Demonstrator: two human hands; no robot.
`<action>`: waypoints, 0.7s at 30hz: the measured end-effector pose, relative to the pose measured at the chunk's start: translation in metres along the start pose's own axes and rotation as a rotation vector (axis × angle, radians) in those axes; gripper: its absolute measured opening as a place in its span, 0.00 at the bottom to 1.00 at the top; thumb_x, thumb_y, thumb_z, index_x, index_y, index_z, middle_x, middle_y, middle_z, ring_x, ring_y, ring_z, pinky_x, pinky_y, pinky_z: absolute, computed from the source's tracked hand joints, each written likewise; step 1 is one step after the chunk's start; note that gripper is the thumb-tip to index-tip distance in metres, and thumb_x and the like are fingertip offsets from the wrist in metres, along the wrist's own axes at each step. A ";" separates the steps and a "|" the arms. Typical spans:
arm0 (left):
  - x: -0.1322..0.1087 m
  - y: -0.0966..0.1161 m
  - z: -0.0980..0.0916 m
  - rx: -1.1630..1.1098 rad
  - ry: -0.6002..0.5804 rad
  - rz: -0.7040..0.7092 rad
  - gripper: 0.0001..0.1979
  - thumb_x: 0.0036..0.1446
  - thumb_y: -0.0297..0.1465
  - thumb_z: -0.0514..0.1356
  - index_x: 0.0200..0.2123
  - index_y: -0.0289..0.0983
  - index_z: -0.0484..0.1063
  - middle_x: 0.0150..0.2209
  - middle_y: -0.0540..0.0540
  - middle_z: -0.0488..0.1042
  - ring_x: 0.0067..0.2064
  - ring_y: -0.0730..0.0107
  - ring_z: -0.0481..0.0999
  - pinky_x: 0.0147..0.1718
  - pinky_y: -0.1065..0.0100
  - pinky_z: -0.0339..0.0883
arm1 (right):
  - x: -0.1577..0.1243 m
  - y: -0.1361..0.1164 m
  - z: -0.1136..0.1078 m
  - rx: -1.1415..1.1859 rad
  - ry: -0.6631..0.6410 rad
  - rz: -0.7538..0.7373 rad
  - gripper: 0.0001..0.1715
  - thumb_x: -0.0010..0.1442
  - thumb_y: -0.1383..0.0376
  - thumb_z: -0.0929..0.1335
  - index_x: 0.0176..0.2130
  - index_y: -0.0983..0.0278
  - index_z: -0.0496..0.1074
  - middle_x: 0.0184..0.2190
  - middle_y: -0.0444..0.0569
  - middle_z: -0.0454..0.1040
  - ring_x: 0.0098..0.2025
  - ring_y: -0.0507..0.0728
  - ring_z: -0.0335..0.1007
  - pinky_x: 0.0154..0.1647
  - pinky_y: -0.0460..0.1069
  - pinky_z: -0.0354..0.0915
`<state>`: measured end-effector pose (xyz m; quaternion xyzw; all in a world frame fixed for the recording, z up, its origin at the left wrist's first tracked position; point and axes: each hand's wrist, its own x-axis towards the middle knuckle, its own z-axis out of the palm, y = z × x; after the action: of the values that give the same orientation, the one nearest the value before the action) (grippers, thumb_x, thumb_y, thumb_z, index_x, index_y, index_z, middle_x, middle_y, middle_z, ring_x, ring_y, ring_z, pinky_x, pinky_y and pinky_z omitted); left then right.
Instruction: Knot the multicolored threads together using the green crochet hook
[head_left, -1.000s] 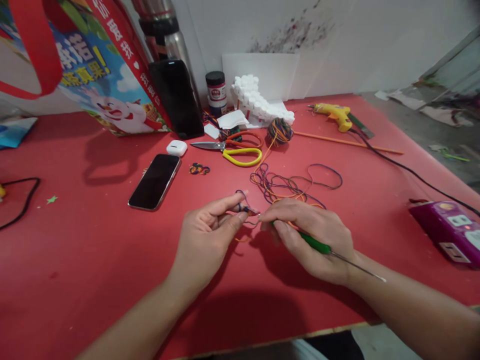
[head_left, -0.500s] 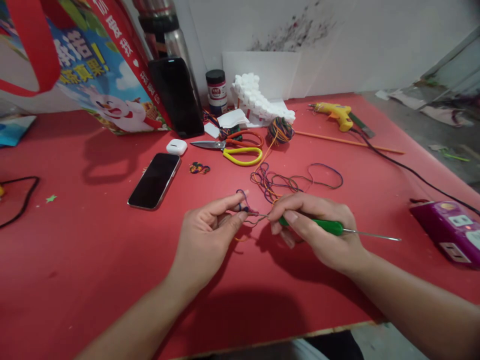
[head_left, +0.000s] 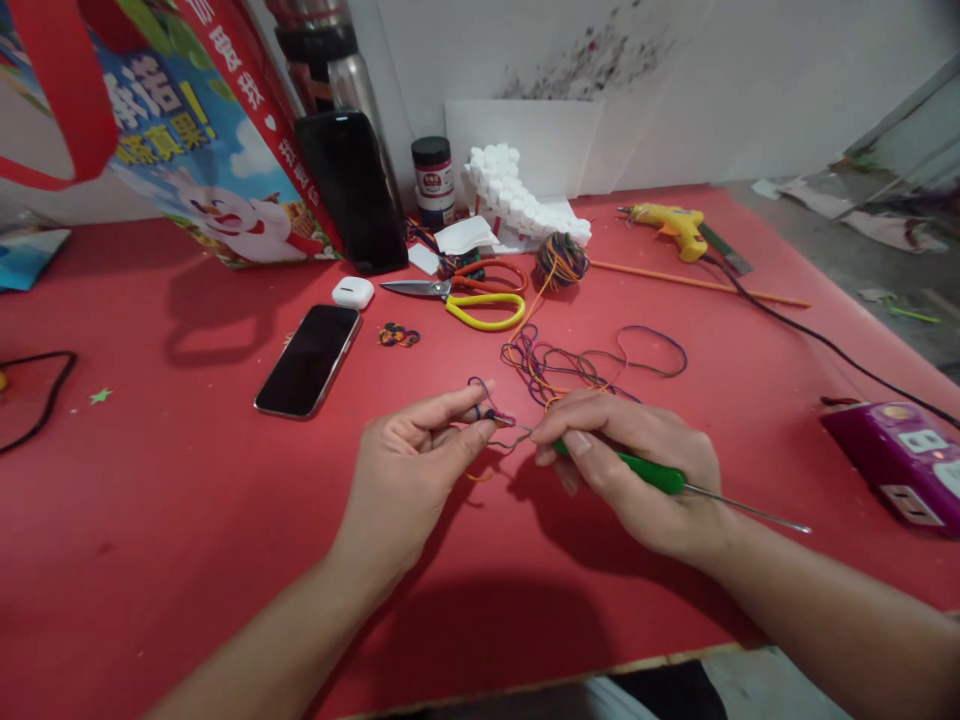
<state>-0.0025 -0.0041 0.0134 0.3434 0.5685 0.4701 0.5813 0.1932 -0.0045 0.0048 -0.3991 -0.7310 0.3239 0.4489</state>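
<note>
My left hand (head_left: 420, 460) pinches a small piece of purple and dark yarn (head_left: 496, 416) between thumb and fingers, with a strand looped up over the index finger. In my right hand (head_left: 637, 470) is a green-handled crochet hook (head_left: 652, 472), closed in the fingers like a pen. Its left metal end reaches the yarn at the left fingertips; the other metal end sticks out to the right, past the wrist. Loose multicoloured yarn (head_left: 551, 365) lies beyond the right hand and runs up to a small yarn ball (head_left: 562, 262).
Scissors (head_left: 486, 312), a phone (head_left: 309, 362), a white earbud case (head_left: 352, 292) and a small yarn piece (head_left: 399, 336) lie beyond my hands. A yellow glue gun (head_left: 675, 230) and orange stick (head_left: 697, 282) are at back right, a purple power socket block (head_left: 900, 462) at right.
The crochet hook has tilted, its rear end swinging down and to the right. My right hand has turned slightly with it; my left hand keeps its pinch on the yarn.
</note>
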 end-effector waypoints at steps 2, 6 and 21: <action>0.001 0.000 0.000 0.018 -0.010 0.002 0.17 0.46 0.30 0.78 0.43 0.39 0.88 0.39 0.43 0.88 0.39 0.64 0.87 0.41 0.69 0.81 | 0.000 0.001 0.000 0.018 0.001 0.008 0.14 0.67 0.73 0.64 0.38 0.61 0.79 0.28 0.43 0.81 0.26 0.51 0.78 0.30 0.46 0.73; 0.000 0.000 0.001 0.085 -0.018 0.045 0.16 0.48 0.29 0.76 0.43 0.40 0.88 0.39 0.44 0.89 0.41 0.62 0.87 0.41 0.68 0.81 | -0.001 0.001 -0.001 0.016 -0.014 0.049 0.14 0.66 0.74 0.64 0.39 0.62 0.79 0.28 0.43 0.81 0.23 0.50 0.76 0.28 0.45 0.71; -0.004 -0.004 0.000 0.469 -0.023 0.499 0.11 0.59 0.25 0.70 0.41 0.47 0.88 0.39 0.48 0.88 0.39 0.64 0.86 0.44 0.65 0.80 | 0.000 -0.004 0.005 -0.147 -0.053 -0.029 0.14 0.67 0.74 0.63 0.39 0.60 0.76 0.28 0.42 0.81 0.24 0.50 0.76 0.30 0.45 0.74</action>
<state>-0.0012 -0.0086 0.0113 0.6015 0.5531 0.4505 0.3597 0.1874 -0.0064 0.0060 -0.4114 -0.7702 0.2733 0.4035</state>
